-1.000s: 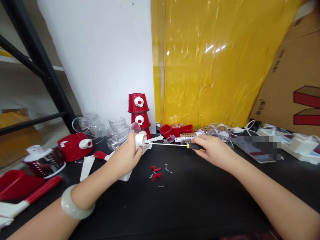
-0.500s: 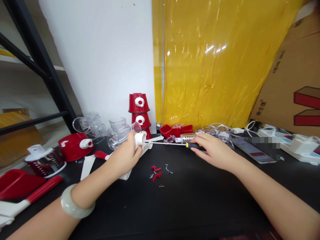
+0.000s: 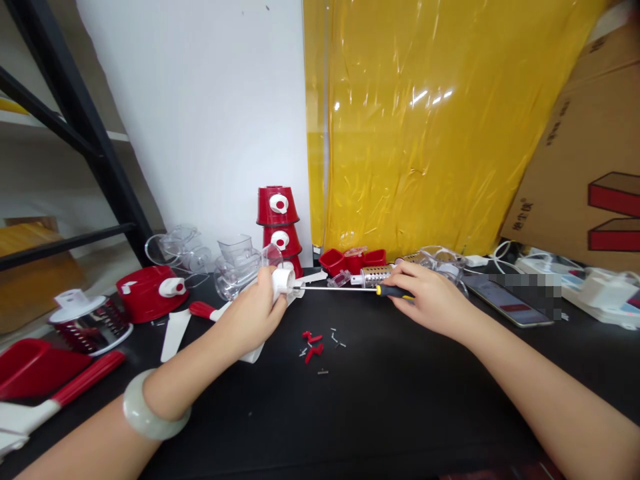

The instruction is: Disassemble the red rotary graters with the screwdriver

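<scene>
Left hand (image 3: pixel 257 303): we're clasping one white part (image 3: pixel 283 281).
Right hand (image 3: pixel 425 295): we're gripping one screwdriver (image 3: pixel 391 291), tip pointing at that part.
Behind left grip: three red bases (image 3: pixel 291 235) are standing stacked.

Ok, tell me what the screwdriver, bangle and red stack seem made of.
Screwdriver: silvery, shiny shaft, so likely metal; smooth dark-and-yellow handle, perhaps plastic or rubber. Bangle: polished, milky pale green; perhaps stone, glass or resin. Red stack: smooth, glossy highlights, probably plastic.

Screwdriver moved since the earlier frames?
Yes, slightly: the screwdriver has shifted toward picture right, judged against the perforated metal drum behind it.
</scene>
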`<state>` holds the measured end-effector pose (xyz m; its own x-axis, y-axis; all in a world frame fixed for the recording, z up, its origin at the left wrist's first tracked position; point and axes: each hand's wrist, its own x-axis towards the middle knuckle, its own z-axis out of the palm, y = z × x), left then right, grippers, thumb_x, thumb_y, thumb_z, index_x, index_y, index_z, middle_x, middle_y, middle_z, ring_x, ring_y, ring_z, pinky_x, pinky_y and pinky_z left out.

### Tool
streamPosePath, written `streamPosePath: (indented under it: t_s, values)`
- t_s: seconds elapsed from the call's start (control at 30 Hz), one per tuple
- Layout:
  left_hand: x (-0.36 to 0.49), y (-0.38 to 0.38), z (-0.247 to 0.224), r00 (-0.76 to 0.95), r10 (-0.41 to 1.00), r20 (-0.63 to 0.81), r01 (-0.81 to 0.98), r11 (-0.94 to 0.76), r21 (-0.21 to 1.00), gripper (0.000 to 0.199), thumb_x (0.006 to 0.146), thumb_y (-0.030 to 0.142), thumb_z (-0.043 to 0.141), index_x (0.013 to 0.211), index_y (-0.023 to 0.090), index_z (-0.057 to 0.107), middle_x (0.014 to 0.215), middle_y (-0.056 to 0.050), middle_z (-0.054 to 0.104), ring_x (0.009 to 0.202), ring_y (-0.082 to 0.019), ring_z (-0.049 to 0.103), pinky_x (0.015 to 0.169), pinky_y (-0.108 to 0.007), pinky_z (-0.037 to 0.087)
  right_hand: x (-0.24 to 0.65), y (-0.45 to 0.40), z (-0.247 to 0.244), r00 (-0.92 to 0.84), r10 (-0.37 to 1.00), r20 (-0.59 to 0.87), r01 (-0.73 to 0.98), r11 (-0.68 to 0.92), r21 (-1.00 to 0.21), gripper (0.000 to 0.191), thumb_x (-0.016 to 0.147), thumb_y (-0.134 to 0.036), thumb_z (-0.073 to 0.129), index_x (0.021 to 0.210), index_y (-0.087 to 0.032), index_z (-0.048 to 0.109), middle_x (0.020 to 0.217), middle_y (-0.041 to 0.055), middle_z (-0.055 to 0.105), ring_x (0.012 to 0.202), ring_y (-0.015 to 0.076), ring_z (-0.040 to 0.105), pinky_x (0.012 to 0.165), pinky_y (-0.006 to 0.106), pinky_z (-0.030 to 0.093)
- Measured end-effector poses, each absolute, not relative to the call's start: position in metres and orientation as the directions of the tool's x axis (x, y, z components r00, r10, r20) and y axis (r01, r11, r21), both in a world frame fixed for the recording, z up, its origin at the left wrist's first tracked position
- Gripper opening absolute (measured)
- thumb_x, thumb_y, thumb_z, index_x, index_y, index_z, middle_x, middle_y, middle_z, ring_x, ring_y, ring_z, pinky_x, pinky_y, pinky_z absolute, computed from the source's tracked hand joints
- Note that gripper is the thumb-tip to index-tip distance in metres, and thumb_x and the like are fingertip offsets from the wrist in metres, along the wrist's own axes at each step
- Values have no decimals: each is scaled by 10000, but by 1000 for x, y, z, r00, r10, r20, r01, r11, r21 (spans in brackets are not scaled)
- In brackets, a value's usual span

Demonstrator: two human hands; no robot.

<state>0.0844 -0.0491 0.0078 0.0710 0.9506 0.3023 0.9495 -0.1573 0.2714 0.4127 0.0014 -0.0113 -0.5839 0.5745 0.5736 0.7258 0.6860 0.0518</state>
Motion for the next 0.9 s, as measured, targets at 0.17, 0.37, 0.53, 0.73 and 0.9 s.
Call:
streamPosePath:
  t_s: [0.17, 0.37, 0.53, 0.73, 0.9]
  values:
    - [86, -50, 8, 77, 955, 288, 956, -153, 250, 282, 923, 354, 330, 1132, 165, 343, 891, -130, 646, 819, -326, 663, 697, -403, 473, 415, 3, -11, -586, 574, 573, 732, 678, 70, 244, 842, -176, 556, 1057, -208, 668, 1038, 79, 650, 929, 222, 655, 825, 362, 531]
    - [86, -49, 8, 78, 953, 291, 960, -151, 236, 311, 921, 364, 340, 1152, 158, 369, 887, -130, 657, 810, -318, 666, 683, -383, 468, 416, 2, -8, -577, 585, 570, 756, 647, 102, 201, 836, -182, 548, 1005, -220, 651, 1012, 72, 671, 926, 226, 657, 786, 333, 504]
    - [85, -49, 6, 89, 945, 316, 965, -160, 207, 373, 922, 364, 352, 1221, 143, 384, 847, -119, 665, 776, -321, 674, 640, -367, 463, 411, -1, -6, -481, 703, 524, 808, 588, -46, 65, 864, -239, 531, 915, -216, 564, 816, 27, 669, 714, 193, 632, 639, 297, 435]
    - [92, -54, -3, 251, 888, 384, 968, -236, -87, 507, 911, 329, 407, 1410, 244, 377, 1241, -140, 642, 941, -337, 685, 713, -386, 483, 395, -3, -13, -381, 730, 567, 596, 663, -453, 257, 927, -413, 483, 765, -223, 426, 634, -33, 522, 557, 118, 499, 554, 246, 398]
    - [97, -56, -8, 283, 896, 342, 952, -307, 16, 486, 927, 336, 403, 1412, 295, 413, 1229, -83, 677, 987, -317, 687, 773, -387, 500, 380, -2, -30, -353, 856, 379, 399, 504, -766, 309, 876, -501, 552, 794, -212, 479, 597, -58, 476, 469, 101, 501, 466, 230, 391]
